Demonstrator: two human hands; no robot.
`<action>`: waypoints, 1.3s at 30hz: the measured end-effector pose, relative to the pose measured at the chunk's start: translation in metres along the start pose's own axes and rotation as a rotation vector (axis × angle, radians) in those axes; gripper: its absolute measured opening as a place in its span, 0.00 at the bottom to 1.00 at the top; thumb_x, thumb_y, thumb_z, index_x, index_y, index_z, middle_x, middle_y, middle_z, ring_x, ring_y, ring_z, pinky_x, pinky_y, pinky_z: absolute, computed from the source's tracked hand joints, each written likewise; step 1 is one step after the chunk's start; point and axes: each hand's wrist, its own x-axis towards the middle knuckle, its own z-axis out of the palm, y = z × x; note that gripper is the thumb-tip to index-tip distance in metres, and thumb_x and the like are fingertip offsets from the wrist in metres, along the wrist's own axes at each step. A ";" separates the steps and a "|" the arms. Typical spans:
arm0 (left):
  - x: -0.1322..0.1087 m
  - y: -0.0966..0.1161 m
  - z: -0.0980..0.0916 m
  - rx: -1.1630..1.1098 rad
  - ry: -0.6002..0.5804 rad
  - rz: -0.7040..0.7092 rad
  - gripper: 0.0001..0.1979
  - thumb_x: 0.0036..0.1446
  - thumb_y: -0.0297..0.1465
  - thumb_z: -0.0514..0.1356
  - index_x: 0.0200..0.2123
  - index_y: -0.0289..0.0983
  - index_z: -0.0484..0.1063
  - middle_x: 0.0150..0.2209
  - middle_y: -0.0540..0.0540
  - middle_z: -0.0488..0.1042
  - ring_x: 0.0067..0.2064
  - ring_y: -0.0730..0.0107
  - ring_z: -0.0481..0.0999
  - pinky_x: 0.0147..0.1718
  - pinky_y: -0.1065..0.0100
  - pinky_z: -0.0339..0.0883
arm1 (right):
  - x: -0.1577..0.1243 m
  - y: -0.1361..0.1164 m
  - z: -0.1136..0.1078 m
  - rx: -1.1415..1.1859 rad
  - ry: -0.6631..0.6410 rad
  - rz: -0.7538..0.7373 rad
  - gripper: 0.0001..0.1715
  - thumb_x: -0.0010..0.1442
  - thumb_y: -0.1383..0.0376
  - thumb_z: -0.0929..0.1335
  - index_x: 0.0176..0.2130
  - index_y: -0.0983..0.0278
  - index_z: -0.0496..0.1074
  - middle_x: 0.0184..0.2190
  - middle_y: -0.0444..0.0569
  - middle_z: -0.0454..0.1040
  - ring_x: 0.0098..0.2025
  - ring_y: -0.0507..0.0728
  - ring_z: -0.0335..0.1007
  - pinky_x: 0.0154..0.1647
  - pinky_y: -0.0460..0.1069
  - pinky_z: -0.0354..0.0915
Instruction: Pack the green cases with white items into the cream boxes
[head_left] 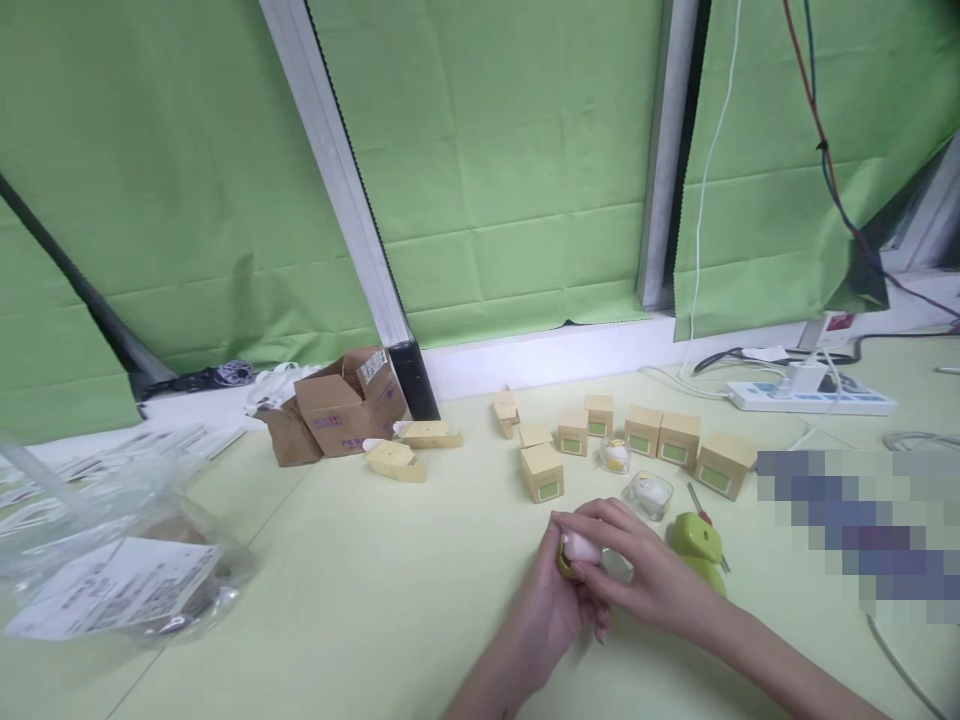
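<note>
My left hand [556,608] is wrapped round a small rounded object [581,548], pale pinkish-white on top with a yellow and dark edge below. From the right, my right hand [641,562] closes over the same object, thumb and fingers on its side and top. Its exact kind is hidden by the fingers. Just beyond the hands sit two small clear cases, one [649,495] with a white item inside and another [615,456] with a white-and-yellow item. A lime-green plastic object [696,540] lies beside my right hand, near a thin screwdriver-like tool [699,503].
Several small kraft boxes [542,473] stand behind the hands, with unfolded ones [395,461] to the left. An open brown carton [352,405] is by the window frame. A clear bag [187,560] lies at left, a power strip [814,397] at back right.
</note>
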 end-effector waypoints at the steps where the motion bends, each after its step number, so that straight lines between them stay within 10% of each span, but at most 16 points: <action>1: 0.000 0.000 -0.001 -0.011 -0.010 0.003 0.27 0.59 0.49 0.41 0.27 0.34 0.66 0.17 0.53 0.61 0.16 0.75 0.63 0.15 0.72 0.57 | 0.000 0.001 0.001 -0.005 0.004 -0.002 0.27 0.59 0.67 0.64 0.57 0.53 0.60 0.44 0.49 0.70 0.47 0.58 0.65 0.45 0.53 0.66; 15: -0.002 -0.003 -0.003 -0.066 -0.099 0.109 0.13 0.55 0.40 0.49 0.28 0.36 0.63 0.22 0.50 0.65 0.22 0.72 0.66 0.15 0.72 0.59 | 0.001 -0.012 0.009 0.082 0.104 0.028 0.17 0.52 0.74 0.66 0.41 0.58 0.70 0.33 0.47 0.71 0.39 0.58 0.65 0.38 0.52 0.65; 33: -0.010 0.009 -0.004 0.076 -0.062 0.262 0.17 0.54 0.43 0.55 0.40 0.37 0.63 0.29 0.49 0.69 0.22 0.78 0.63 0.17 0.75 0.56 | -0.002 -0.003 -0.003 0.183 -0.032 0.040 0.31 0.58 0.65 0.66 0.59 0.52 0.56 0.51 0.49 0.65 0.51 0.59 0.61 0.50 0.55 0.64; 39: -0.017 0.018 -0.002 0.186 -0.001 0.291 0.17 0.54 0.40 0.58 0.44 0.40 0.60 0.27 0.52 0.67 0.24 0.74 0.69 0.24 0.69 0.62 | 0.001 0.004 -0.011 0.202 0.044 0.081 0.10 0.61 0.63 0.63 0.43 0.57 0.69 0.38 0.48 0.71 0.42 0.57 0.68 0.41 0.52 0.68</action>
